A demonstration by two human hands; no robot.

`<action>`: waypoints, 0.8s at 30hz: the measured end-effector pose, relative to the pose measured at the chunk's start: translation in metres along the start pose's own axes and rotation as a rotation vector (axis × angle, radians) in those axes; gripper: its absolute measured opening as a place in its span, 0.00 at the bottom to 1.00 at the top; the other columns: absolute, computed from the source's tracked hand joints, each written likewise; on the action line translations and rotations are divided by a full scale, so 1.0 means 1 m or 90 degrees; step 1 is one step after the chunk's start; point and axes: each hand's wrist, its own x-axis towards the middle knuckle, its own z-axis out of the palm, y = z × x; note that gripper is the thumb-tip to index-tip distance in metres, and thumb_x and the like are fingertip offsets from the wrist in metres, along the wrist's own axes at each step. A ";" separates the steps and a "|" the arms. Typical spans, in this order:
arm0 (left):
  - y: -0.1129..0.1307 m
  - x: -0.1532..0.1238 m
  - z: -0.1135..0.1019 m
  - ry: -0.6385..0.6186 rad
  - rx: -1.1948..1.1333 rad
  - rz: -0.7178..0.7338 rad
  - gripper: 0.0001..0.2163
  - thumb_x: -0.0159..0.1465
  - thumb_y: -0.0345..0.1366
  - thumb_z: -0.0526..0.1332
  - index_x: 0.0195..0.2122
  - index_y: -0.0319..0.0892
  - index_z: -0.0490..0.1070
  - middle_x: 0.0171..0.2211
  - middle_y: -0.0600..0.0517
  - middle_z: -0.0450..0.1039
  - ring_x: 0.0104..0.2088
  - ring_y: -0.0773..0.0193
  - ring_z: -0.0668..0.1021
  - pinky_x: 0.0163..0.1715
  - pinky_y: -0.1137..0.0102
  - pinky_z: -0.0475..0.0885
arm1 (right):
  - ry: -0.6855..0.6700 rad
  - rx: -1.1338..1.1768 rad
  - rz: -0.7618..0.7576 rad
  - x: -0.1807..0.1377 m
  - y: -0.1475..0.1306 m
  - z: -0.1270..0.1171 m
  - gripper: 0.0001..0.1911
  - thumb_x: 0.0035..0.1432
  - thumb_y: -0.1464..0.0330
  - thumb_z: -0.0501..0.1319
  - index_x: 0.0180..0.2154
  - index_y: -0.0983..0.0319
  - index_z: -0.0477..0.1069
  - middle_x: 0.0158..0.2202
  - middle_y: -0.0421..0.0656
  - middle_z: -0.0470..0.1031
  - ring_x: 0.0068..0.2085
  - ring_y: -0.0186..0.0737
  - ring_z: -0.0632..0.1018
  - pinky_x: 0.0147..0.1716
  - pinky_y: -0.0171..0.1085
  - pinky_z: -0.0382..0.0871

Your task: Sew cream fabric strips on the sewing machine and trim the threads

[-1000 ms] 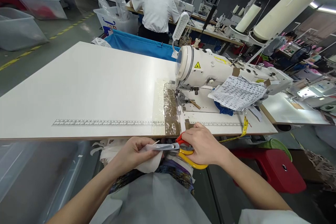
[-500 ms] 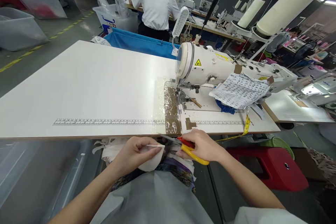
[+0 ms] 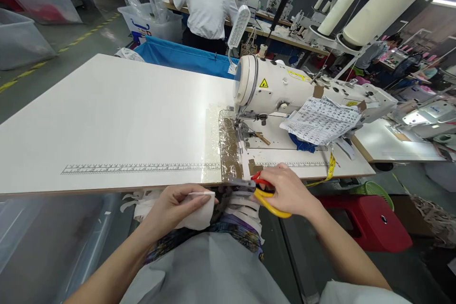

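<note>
My left hand (image 3: 174, 206) is closed on a small white fabric piece (image 3: 199, 216), held just below the table's front edge. My right hand (image 3: 285, 190) grips scissors (image 3: 254, 189) with red and yellow handles; their blades point left and rest at the table edge, apart from the fabric piece. More white fabric strips (image 3: 242, 209) lie on my lap between the hands. The white sewing machine (image 3: 281, 88) stands on the table (image 3: 107, 118) just beyond my right hand.
A printed paper sheet (image 3: 320, 121) and a yellow tape measure (image 3: 331, 166) lie by the machine. A red stool (image 3: 370, 223) and green basket (image 3: 374, 190) sit at the right. A person in a white shirt (image 3: 204, 4) works at the far bench beyond a blue bin (image 3: 185, 59).
The scissors have pulled away from the fabric piece, moving right and up to the table edge. My left hand still holds the fabric in about the same place.
</note>
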 end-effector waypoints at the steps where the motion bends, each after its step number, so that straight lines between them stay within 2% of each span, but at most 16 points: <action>1: 0.001 -0.002 -0.003 0.019 0.002 -0.008 0.17 0.62 0.51 0.64 0.35 0.41 0.81 0.35 0.45 0.80 0.32 0.58 0.79 0.28 0.73 0.72 | 0.015 -0.006 0.056 0.001 0.009 -0.002 0.23 0.57 0.48 0.59 0.25 0.59 0.62 0.24 0.39 0.71 0.26 0.37 0.69 0.34 0.38 0.55; 4: 0.003 -0.005 -0.011 0.077 0.048 0.017 0.17 0.61 0.51 0.65 0.36 0.42 0.80 0.33 0.46 0.80 0.29 0.61 0.77 0.25 0.75 0.70 | 0.043 0.007 0.289 0.008 0.049 -0.008 0.24 0.54 0.45 0.60 0.25 0.58 0.62 0.25 0.41 0.72 0.25 0.38 0.68 0.28 0.36 0.53; 6: 0.004 -0.004 -0.013 0.090 0.099 0.051 0.16 0.61 0.51 0.65 0.36 0.42 0.79 0.32 0.47 0.79 0.28 0.62 0.75 0.24 0.75 0.68 | 0.053 0.031 0.402 0.016 0.078 -0.013 0.22 0.52 0.47 0.62 0.27 0.58 0.64 0.27 0.43 0.74 0.26 0.41 0.70 0.26 0.36 0.53; 9: 0.005 -0.001 -0.010 0.085 0.176 0.081 0.16 0.63 0.52 0.62 0.35 0.42 0.76 0.29 0.48 0.77 0.24 0.65 0.72 0.22 0.76 0.65 | 0.065 0.073 0.438 0.031 0.111 -0.023 0.18 0.53 0.52 0.63 0.29 0.60 0.68 0.27 0.46 0.75 0.28 0.43 0.72 0.26 0.37 0.56; 12: 0.004 0.000 -0.004 0.089 0.206 0.098 0.16 0.64 0.51 0.61 0.36 0.42 0.74 0.29 0.48 0.77 0.24 0.64 0.73 0.22 0.74 0.66 | 0.106 0.134 0.417 0.039 0.115 -0.027 0.16 0.56 0.55 0.60 0.34 0.63 0.70 0.34 0.52 0.77 0.36 0.49 0.76 0.29 0.38 0.60; 14: 0.001 -0.002 -0.003 0.101 0.197 0.111 0.14 0.65 0.49 0.61 0.37 0.43 0.73 0.33 0.48 0.77 0.28 0.63 0.75 0.25 0.74 0.68 | 0.133 0.196 0.383 0.036 0.098 -0.019 0.19 0.60 0.54 0.55 0.40 0.64 0.70 0.41 0.55 0.77 0.43 0.50 0.76 0.33 0.39 0.63; 16: -0.005 -0.005 -0.002 0.113 0.176 0.136 0.11 0.66 0.45 0.61 0.36 0.43 0.69 0.35 0.48 0.77 0.30 0.63 0.76 0.27 0.74 0.69 | 0.108 0.287 0.337 0.026 0.068 0.004 0.25 0.64 0.50 0.47 0.43 0.64 0.69 0.42 0.54 0.77 0.42 0.46 0.78 0.33 0.38 0.67; 18: -0.013 -0.009 0.002 0.117 0.159 0.170 0.09 0.67 0.41 0.59 0.33 0.44 0.65 0.35 0.49 0.77 0.30 0.65 0.75 0.27 0.74 0.68 | 0.006 0.402 0.286 0.012 0.029 0.041 0.32 0.62 0.44 0.42 0.39 0.63 0.69 0.33 0.49 0.79 0.31 0.40 0.79 0.27 0.36 0.69; 20: -0.021 -0.014 0.010 0.092 0.162 0.206 0.09 0.68 0.38 0.57 0.32 0.44 0.61 0.33 0.51 0.75 0.28 0.67 0.73 0.26 0.75 0.67 | -0.154 0.550 0.245 0.000 -0.011 0.089 0.37 0.58 0.38 0.41 0.34 0.62 0.70 0.24 0.45 0.77 0.21 0.37 0.76 0.19 0.34 0.66; 21: -0.026 -0.017 0.016 0.064 0.173 0.224 0.08 0.69 0.36 0.56 0.32 0.44 0.60 0.33 0.52 0.74 0.28 0.67 0.72 0.26 0.76 0.66 | -0.258 0.707 0.241 -0.003 -0.029 0.113 0.39 0.54 0.35 0.43 0.35 0.62 0.69 0.24 0.45 0.77 0.19 0.36 0.75 0.16 0.32 0.63; 22: -0.030 -0.020 0.022 0.026 0.189 0.245 0.07 0.68 0.33 0.56 0.32 0.44 0.60 0.32 0.53 0.73 0.26 0.68 0.71 0.25 0.76 0.65 | -0.325 0.841 0.258 -0.005 -0.045 0.137 0.39 0.51 0.33 0.46 0.35 0.62 0.68 0.24 0.44 0.77 0.18 0.36 0.75 0.14 0.32 0.61; 24: -0.036 -0.028 0.035 -0.058 0.230 0.287 0.07 0.67 0.29 0.54 0.32 0.45 0.59 0.29 0.55 0.70 0.25 0.70 0.68 0.24 0.77 0.63 | -0.357 1.021 0.310 -0.006 -0.069 0.174 0.37 0.48 0.33 0.49 0.31 0.61 0.67 0.23 0.42 0.75 0.17 0.34 0.72 0.12 0.31 0.58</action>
